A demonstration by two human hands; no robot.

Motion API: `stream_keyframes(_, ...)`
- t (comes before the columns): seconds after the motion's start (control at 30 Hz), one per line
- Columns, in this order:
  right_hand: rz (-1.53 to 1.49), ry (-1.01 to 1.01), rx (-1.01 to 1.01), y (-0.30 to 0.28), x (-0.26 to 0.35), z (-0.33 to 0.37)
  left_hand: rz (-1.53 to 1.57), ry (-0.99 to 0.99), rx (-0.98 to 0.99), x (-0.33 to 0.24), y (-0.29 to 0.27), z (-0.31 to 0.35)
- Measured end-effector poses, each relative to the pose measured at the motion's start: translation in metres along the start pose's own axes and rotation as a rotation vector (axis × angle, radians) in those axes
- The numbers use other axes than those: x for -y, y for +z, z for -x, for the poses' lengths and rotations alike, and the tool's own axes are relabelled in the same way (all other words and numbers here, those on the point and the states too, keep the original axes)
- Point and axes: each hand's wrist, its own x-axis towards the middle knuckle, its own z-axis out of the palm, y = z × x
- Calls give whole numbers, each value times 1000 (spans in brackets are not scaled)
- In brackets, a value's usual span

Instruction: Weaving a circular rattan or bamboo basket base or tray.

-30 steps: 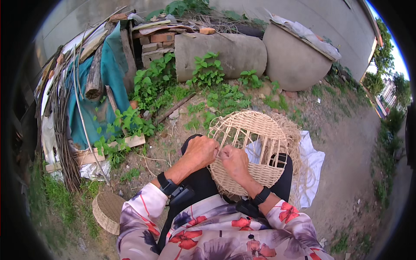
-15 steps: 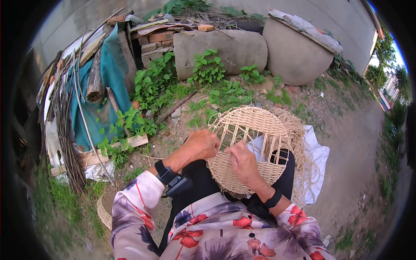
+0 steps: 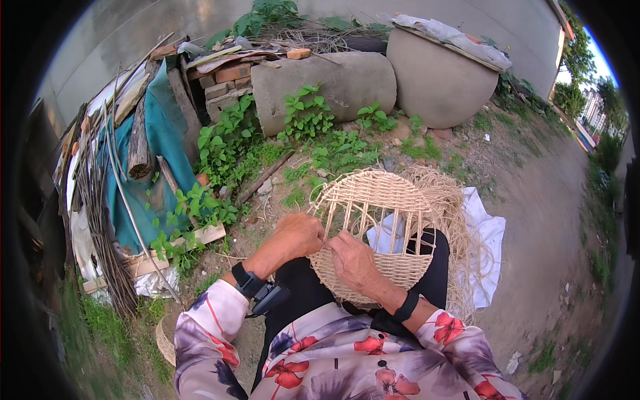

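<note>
A round woven piece point(image 3: 375, 192) of pale strands is supported on the lap, over dark trousers point(image 3: 293, 277); between its two dense parts, open gaps with bare ribs are seen. At its left edge the left hand point(image 3: 300, 235) is placed, with curled fingers. Just beside it, the right hand point(image 3: 353, 260) is laid over the weave. In both hands the grip is brought together, but whether a strand is pinched cannot be told. Loose strands point(image 3: 461, 277) and a white cloth point(image 3: 490, 243) are found at the right.
</note>
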Motion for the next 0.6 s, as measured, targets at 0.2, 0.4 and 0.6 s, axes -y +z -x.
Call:
stream_keyframes(0.2,54,-32,141,0,-8,-1,-55,-2,-48,-6,6,4)
stream_keyframes(0.4,-153,-11,-291,-50,-13,33,359,32,-312,22,24,29)
stream_keyframes(0.6,-62,514,-668,-85,-106,131,991,-234,-522,41,58,43)
